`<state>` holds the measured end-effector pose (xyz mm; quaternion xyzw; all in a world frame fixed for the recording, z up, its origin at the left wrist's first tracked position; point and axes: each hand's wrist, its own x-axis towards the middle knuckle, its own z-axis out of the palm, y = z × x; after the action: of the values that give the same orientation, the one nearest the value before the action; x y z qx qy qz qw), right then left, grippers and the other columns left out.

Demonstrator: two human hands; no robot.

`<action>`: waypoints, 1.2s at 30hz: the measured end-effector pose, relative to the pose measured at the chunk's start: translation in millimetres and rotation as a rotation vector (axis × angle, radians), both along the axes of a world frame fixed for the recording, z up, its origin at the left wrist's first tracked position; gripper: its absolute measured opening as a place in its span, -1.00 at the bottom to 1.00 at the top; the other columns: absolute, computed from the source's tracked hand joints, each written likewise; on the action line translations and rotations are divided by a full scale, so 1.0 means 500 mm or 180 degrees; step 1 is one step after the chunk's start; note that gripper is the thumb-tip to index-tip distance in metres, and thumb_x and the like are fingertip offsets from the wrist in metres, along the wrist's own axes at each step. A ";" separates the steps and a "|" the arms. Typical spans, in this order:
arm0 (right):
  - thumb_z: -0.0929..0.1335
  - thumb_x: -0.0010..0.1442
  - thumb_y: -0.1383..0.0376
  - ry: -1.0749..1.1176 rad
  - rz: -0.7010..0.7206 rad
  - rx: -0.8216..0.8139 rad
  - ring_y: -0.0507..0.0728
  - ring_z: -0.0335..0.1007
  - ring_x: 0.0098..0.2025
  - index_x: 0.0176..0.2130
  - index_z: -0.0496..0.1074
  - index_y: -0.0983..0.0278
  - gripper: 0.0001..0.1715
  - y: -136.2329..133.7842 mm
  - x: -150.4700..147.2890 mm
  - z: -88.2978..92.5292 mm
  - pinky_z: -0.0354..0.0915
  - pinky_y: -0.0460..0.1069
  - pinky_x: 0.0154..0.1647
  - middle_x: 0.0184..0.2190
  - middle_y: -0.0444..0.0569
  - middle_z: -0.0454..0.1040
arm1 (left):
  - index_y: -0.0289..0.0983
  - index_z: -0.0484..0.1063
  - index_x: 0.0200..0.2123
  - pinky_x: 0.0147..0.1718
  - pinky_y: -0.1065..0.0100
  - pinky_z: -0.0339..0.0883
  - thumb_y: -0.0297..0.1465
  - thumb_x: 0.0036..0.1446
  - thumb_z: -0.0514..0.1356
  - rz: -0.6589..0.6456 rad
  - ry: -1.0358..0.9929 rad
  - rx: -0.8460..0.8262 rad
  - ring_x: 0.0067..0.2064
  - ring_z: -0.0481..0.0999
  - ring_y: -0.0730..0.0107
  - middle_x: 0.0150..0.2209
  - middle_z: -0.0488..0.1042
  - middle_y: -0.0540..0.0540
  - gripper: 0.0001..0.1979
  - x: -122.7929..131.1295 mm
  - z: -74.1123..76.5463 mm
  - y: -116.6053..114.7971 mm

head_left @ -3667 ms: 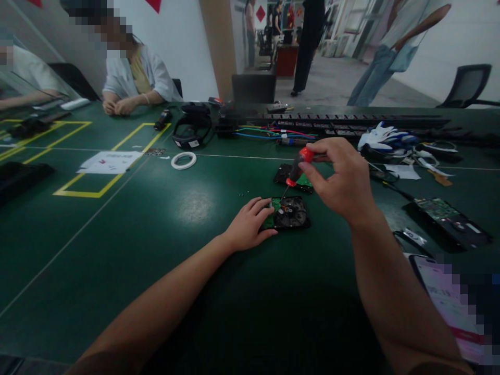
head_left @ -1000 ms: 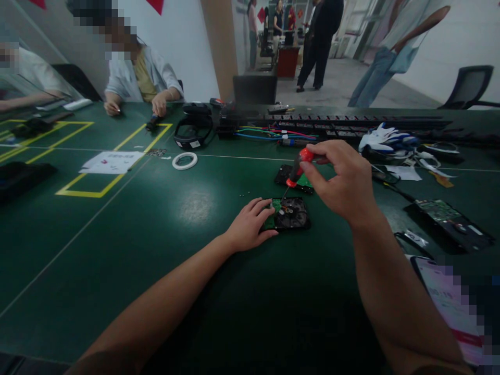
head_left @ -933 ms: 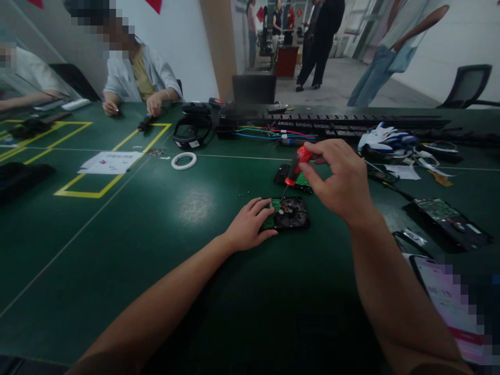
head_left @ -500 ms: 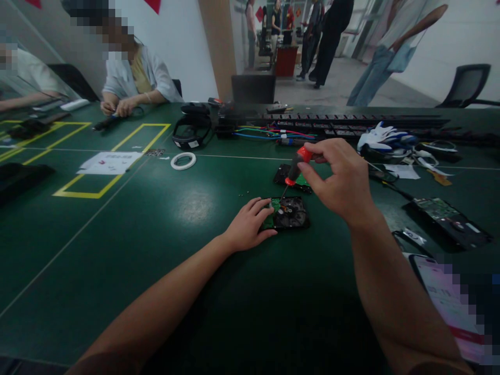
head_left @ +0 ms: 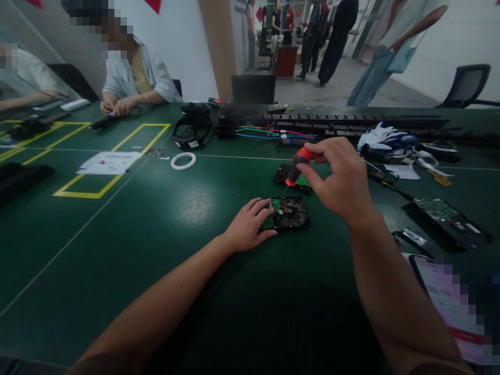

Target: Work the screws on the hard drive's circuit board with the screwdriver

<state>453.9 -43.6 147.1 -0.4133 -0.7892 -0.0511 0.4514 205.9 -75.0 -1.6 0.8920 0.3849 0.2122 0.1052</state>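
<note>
A hard drive (head_left: 297, 214) lies flat on the green table with its green circuit board and black casing facing up. My left hand (head_left: 250, 224) grips its left end, fingers over the board and thumb along the near edge. In my right hand (head_left: 338, 177) is a screwdriver (head_left: 296, 165) with a red and dark grey handle, pinched near the top between thumb and fingers. Its shaft slants down to the board, the tip at the drive's upper middle; exactly what it touches is too small to tell. Another drive (head_left: 282, 174) lies just behind, partly covered by the screwdriver and my right hand.
Tiny screws (head_left: 244, 194) lie left of the drives, near a white ring (head_left: 183, 161). To the right are another hard drive (head_left: 449, 224), a phone (head_left: 441, 291) and gloves (head_left: 385, 138). Coloured wires (head_left: 258, 134) and black strips run along the back. A co-worker (head_left: 135, 78) sits at far left.
My hands, the screwdriver and the drive stay almost in place, with the handle turned very slightly. In the background, standing people have shifted a little.
</note>
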 end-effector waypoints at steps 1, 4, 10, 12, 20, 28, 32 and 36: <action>0.49 0.22 0.26 0.0057 -0.0028 0.0011 0.35 0.49 0.04 -0.06 0.49 0.14 -0.72 0.001 0.000 -0.001 0.50 0.28 -0.01 -0.04 0.09 0.54 | -0.19 0.28 0.30 0.37 -0.25 0.22 0.02 0.31 0.22 -0.0002 0.0003 0.0005 0.47 0.15 -0.18 0.42 0.23 -0.28 -0.36 0.000 0.000 0.000; 0.55 0.15 0.23 0.0274 -0.0042 -0.0057 0.32 0.52 -0.02 -0.08 0.46 0.14 -0.64 0.004 0.001 -0.005 0.52 0.26 -0.03 -0.07 0.05 0.56 | -0.19 0.29 0.30 0.37 -0.24 0.22 0.02 0.31 0.21 -0.0006 -0.0018 0.0008 0.46 0.16 -0.17 0.41 0.24 -0.29 -0.37 0.000 0.000 0.000; 0.46 0.27 0.25 0.0152 0.0093 -0.0178 0.28 0.56 -0.07 -0.02 0.48 0.17 -0.73 0.001 -0.001 -0.006 0.53 0.24 -0.03 -0.06 0.05 0.58 | -0.17 0.29 0.29 0.36 -0.27 0.23 0.03 0.31 0.21 -0.0012 -0.0048 0.0004 0.47 0.16 -0.18 0.40 0.25 -0.28 -0.37 0.000 -0.001 0.000; 0.45 0.26 0.28 0.0120 0.0073 -0.0137 0.31 0.55 -0.01 0.01 0.48 0.17 -0.70 0.002 0.000 -0.007 0.54 0.25 -0.03 0.02 0.09 0.55 | -0.19 0.29 0.29 0.36 -0.25 0.23 0.02 0.31 0.21 -0.0004 -0.0018 0.0011 0.47 0.15 -0.17 0.41 0.24 -0.28 -0.37 0.000 -0.001 0.000; 0.50 0.21 0.23 0.0345 0.0040 -0.0256 0.26 0.55 -0.11 -0.05 0.46 0.16 -0.69 0.006 0.005 -0.009 0.56 0.23 -0.08 -0.13 0.01 0.56 | -0.16 0.30 0.29 0.37 -0.26 0.22 0.01 0.30 0.23 -0.0011 -0.0055 0.0000 0.46 0.17 -0.17 0.40 0.25 -0.28 -0.38 0.001 -0.001 0.001; 0.44 0.24 0.30 0.0099 0.0007 -0.0034 0.33 0.52 0.02 -0.01 0.48 0.17 -0.70 0.008 0.003 -0.008 0.51 0.28 0.03 -0.01 0.10 0.54 | -0.19 0.29 0.30 0.38 -0.24 0.22 0.02 0.31 0.21 0.0005 0.0010 0.0019 0.47 0.15 -0.18 0.41 0.24 -0.28 -0.36 0.001 -0.001 0.001; 0.50 0.20 0.25 0.0348 0.0040 -0.0148 0.29 0.55 -0.04 -0.03 0.45 0.16 -0.66 0.010 0.002 -0.011 0.54 0.24 -0.01 -0.07 0.04 0.57 | -0.20 0.29 0.31 0.38 -0.23 0.21 0.02 0.31 0.21 -0.0001 0.0024 0.0014 0.47 0.15 -0.17 0.41 0.24 -0.30 -0.36 0.001 0.002 0.000; 0.44 0.28 0.25 0.0154 0.0033 -0.0145 0.29 0.54 -0.07 -0.04 0.48 0.14 -0.77 0.002 -0.001 -0.005 0.52 0.26 0.00 -0.09 0.04 0.58 | -0.18 0.28 0.31 0.37 -0.25 0.23 0.03 0.31 0.21 0.0001 0.0005 0.0002 0.47 0.15 -0.18 0.41 0.23 -0.28 -0.36 0.000 0.001 0.000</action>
<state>453.3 -42.7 144.5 -0.4206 -0.7811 -0.0208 0.4610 205.8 -74.9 -1.1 0.8922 0.3851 0.2117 0.1045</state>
